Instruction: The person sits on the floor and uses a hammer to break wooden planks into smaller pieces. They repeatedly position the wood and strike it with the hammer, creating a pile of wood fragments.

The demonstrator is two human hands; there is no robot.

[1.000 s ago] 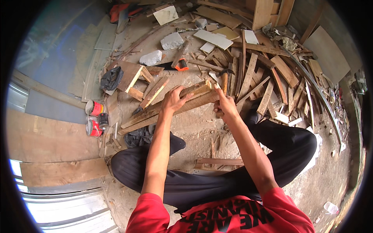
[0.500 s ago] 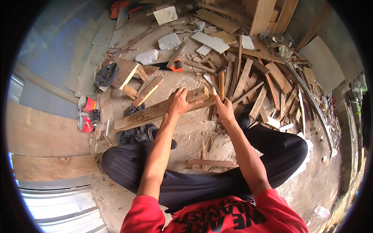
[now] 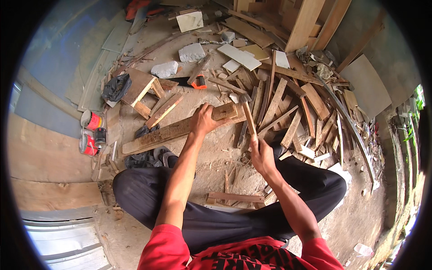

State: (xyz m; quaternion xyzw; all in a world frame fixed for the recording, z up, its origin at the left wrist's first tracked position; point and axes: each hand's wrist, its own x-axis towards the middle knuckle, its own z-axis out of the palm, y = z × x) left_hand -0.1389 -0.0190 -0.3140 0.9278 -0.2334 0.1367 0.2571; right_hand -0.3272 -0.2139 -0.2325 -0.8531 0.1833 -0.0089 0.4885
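My left hand (image 3: 204, 120) grips a thick wooden beam (image 3: 168, 134) near its right end, with the thumb over the side facing me. The beam slants from lower left to upper right in front of my knees. In my right hand (image 3: 262, 155) is a hammer (image 3: 248, 116), held low on its wooden handle. Its dark head is up beside the beam's right end; whether the two touch I cannot tell. A notch or hole seems to show at that end of the beam.
A heap of scrap boards (image 3: 288, 99) covers the right side. A handsaw (image 3: 197, 82) with an orange handle lies beyond the beam, near a small wooden stool (image 3: 139, 85). Red cans (image 3: 91, 120) stand at left. A nailed wooden strip (image 3: 236, 197) lies between my legs.
My right hand has slid down toward the end of the hammer's handle and come nearer to me. The hammer now leans left, its head closer to the beam's end. My left hand keeps its grip.
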